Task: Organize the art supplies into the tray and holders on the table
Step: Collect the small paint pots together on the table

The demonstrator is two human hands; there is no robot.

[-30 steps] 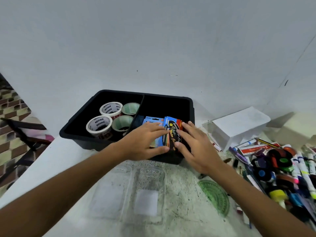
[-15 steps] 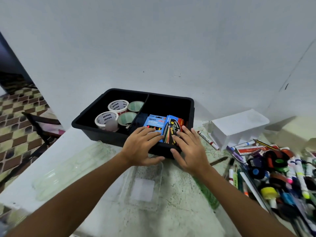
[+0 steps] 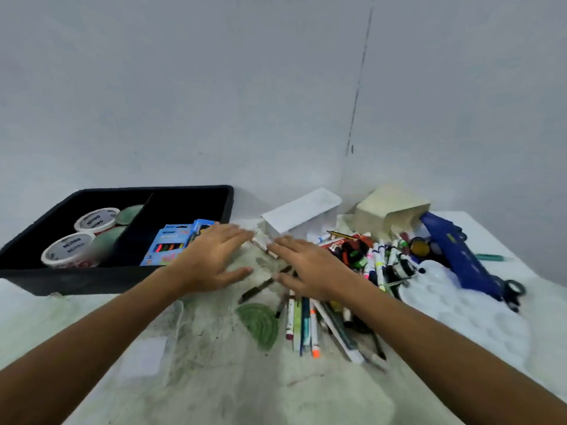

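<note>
Your left hand [image 3: 211, 259] and right hand [image 3: 310, 271] have left the blue crayon boxes [image 3: 171, 243] in the black plastic divided tray [image 3: 92, 280], both flat, empty and apart, moving toward the loose marker pile [image 3: 377, 265] for the next pick.

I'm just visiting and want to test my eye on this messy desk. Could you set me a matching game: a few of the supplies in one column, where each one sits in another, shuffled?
Things:
1. white rolls of tape
2. blue box of neon markers
3. green half-round plastic protractor
4. long blue plastic case

Places:
A. flat on the table, in front of the two hands
B. right compartment of the black plastic tray
C. far right, beside the white paint palette
D. left compartment of the black plastic tray

Pairs: 1-D, 2-B, 3-A, 4-C
</note>
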